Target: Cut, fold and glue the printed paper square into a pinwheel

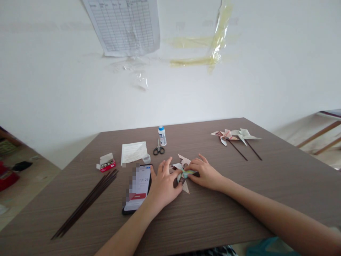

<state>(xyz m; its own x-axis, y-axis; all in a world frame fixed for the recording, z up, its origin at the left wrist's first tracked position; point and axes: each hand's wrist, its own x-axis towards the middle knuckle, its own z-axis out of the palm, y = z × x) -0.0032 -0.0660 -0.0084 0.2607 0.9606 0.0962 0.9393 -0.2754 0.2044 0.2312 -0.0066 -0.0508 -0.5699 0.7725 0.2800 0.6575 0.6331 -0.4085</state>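
A paper pinwheel (185, 174) with printed, pale blades lies on the table between my hands. My left hand (165, 181) has its thumb and index finger pressed at the pinwheel's left side and centre, the other fingers spread outward. From the right, my right hand (204, 172) pinches a folded blade near the middle with thumb and fingers. A phone (137, 188) showing 13:26 lies just left of my left hand, partly covered by it. Whether a pin or glue is at the pinwheel's centre, I cannot tell.
Two finished-looking pinwheels on sticks (234, 137) lie at the back right. Behind my hands are scissors (158, 150), a blue-capped white bottle (162, 136), a small clear cup (146, 158) and paper sheets (133, 151). To the left are a small red box (107, 163) and several dark sticks (86, 202).
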